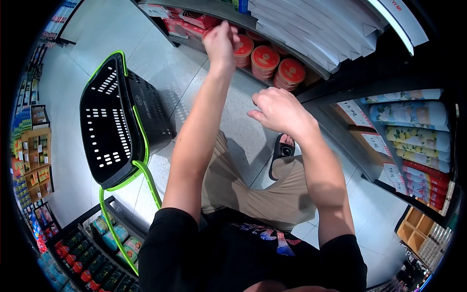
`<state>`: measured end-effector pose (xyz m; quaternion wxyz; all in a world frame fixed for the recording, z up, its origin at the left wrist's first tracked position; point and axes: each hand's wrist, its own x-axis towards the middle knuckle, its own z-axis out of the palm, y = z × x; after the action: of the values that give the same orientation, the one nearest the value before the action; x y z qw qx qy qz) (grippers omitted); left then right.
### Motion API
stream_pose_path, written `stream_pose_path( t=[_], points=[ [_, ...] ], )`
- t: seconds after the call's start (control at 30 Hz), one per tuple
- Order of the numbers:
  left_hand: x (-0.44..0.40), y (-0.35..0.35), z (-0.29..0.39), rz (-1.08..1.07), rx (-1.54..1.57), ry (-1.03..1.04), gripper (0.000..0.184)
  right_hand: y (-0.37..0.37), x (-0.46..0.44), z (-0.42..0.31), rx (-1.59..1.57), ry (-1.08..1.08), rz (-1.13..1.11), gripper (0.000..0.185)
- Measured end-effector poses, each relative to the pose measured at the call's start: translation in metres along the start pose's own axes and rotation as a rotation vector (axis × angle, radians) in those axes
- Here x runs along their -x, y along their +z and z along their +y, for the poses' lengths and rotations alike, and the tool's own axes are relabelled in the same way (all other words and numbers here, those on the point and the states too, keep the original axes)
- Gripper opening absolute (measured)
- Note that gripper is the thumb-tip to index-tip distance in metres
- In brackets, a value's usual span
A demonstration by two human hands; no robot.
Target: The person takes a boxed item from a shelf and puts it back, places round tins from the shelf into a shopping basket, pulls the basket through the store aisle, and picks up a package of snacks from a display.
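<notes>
A black basket [104,134] stands left on the tiled floor [189,87]. The left hand [223,46] is before red tubs [265,57] on the far low shelf, grip indeterminable; the right hand [279,109], separate and nearer, has thumb and fingers parted.

And here are the round red tins [265,59], upper middle of the frame, low on a grey shelf rack [221,13]! Three stand out clearly in front, running in a slanting row down to the right, all upright, lids up. Each lid is bright red with a small pale-gold mark at its centre; below, the sides show paler bands, and whether each is one tin or a stack, I can't tell. More red lids peek out just behind, partly hidden. Over to the upper left sit the red boxes [177,29], lying flat beside the tins, one showing a dark coil design.
</notes>
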<state>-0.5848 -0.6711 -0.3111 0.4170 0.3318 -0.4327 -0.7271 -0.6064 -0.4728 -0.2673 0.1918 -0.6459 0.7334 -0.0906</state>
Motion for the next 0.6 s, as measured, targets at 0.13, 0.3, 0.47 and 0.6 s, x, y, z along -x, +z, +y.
stream_pose_path(
  t=[0.13, 0.3, 0.47, 0.6],
  points=[
    [0.008, -0.030, -0.082, -0.057, -0.125, -0.299, 0.011, 0.006, 0.002, -0.008, 0.002, -0.022, 0.003, 0.028],
    [0.015, -0.024, -0.145, -0.004, -0.200, -0.387, 0.033, 0.011, 0.004, -0.022, -0.005, -0.089, 0.090, 0.025],
    [0.007, -0.014, -0.162, -0.006, -0.344, -0.441, 0.038, 0.016, 0.009, -0.025, 0.020, -0.070, 0.067, 0.025],
    [0.002, -0.009, -0.167, -0.009, -0.411, -0.448, 0.034, 0.015, 0.010, -0.027, 0.012, -0.061, 0.061, 0.025]
  ],
)
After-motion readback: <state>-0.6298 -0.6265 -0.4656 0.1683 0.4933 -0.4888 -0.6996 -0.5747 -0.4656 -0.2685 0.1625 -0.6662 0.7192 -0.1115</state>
